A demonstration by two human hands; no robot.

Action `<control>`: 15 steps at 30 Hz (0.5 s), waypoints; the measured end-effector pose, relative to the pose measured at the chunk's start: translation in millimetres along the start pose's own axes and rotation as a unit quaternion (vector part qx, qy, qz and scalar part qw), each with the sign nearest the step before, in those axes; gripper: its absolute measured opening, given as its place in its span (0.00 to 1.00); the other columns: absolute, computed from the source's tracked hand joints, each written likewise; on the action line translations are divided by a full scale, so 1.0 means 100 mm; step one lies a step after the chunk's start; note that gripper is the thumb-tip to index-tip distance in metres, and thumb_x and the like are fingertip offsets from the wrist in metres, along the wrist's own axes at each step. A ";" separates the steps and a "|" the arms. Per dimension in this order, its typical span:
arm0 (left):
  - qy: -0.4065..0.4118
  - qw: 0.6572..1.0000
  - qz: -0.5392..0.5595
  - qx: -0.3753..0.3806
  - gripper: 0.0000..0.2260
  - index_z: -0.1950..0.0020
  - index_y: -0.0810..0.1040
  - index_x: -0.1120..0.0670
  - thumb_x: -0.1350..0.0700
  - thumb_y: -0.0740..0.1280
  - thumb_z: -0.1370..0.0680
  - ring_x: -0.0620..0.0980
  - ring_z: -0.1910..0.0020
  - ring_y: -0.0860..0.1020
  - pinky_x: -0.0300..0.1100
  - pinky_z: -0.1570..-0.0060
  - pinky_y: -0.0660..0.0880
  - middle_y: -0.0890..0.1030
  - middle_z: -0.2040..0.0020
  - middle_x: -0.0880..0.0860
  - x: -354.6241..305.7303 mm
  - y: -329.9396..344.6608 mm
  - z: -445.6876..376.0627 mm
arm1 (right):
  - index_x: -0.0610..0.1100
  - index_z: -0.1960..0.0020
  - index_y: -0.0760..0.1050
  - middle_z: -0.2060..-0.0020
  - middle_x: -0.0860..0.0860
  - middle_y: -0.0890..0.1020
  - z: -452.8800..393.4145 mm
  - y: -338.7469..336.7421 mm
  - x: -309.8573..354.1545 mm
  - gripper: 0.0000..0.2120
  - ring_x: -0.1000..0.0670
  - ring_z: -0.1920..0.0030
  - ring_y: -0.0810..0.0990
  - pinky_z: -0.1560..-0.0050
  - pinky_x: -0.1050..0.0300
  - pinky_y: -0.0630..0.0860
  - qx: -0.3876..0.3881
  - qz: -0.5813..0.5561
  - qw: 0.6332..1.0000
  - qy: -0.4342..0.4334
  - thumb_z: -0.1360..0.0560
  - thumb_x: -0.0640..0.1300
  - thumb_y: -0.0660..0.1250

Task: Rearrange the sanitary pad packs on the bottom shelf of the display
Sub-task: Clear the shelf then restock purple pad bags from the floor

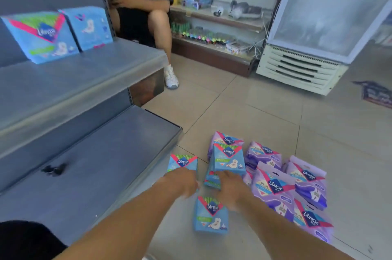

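Note:
Several Libresse sanitary pad packs lie on the tiled floor to the right of the grey bottom shelf (95,164), which holds no packs. My left hand (182,182) grips the lower edge of a blue pack (182,161) close to the shelf's corner. My right hand (230,188) holds the bottom of a second blue pack (228,158), which leans against a purple pack behind it. Another blue pack (211,181) sits under my right fingers. A third blue pack (211,215) lies flat between my forearms. Both hands are blurred.
Several purple packs (275,187) are piled on the floor at the right. Two large blue packs (40,37) stand on the upper shelf (74,81). A person (144,11) crouches past the shelf end. A white fridge (307,64) and a low goods shelf (212,20) stand behind.

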State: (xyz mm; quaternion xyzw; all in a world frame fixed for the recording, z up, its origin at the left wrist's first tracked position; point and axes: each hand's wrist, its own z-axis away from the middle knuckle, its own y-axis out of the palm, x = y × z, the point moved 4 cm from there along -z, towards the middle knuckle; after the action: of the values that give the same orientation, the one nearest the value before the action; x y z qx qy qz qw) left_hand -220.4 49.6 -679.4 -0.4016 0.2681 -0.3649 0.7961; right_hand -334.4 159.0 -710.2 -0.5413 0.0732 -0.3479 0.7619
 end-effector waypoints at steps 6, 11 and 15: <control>-0.026 0.989 0.026 -0.141 0.23 0.27 0.66 0.51 0.41 0.54 0.19 0.57 0.29 0.67 0.52 0.33 0.67 0.69 0.28 0.56 0.42 -1.07 1.17 | 0.47 0.25 0.61 0.30 0.46 0.68 0.33 -1.12 0.97 0.28 0.41 0.30 0.67 0.32 0.50 0.67 -0.112 0.076 0.985 -0.103 0.23 0.52 0.61; -0.102 0.965 0.043 -0.236 0.26 0.30 0.68 0.48 0.36 0.52 0.22 0.57 0.32 0.70 0.52 0.35 0.68 0.71 0.30 0.54 1.10 -1.71 2.05 | 0.47 0.26 0.63 0.31 0.44 0.70 0.59 -1.90 1.89 0.29 0.41 0.32 0.69 0.33 0.47 0.69 -0.155 0.089 0.967 -0.180 0.24 0.54 0.62; -0.177 0.932 0.073 -0.307 0.29 0.27 0.66 0.50 0.34 0.54 0.22 0.56 0.31 0.68 0.53 0.34 0.68 0.69 0.28 0.53 1.75 -2.11 2.57 | 0.48 0.25 0.61 0.30 0.44 0.70 0.66 -2.32 2.47 0.29 0.40 0.32 0.70 0.35 0.48 0.69 -0.175 0.052 0.958 -0.219 0.22 0.55 0.61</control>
State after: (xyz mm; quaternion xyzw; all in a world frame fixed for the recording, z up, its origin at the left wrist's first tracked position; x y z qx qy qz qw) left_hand -9.2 -62.2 -389.0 -0.6635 0.2508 -0.1288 0.6930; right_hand -222.5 19.9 -414.9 -0.7247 -0.0078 -0.1620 0.6697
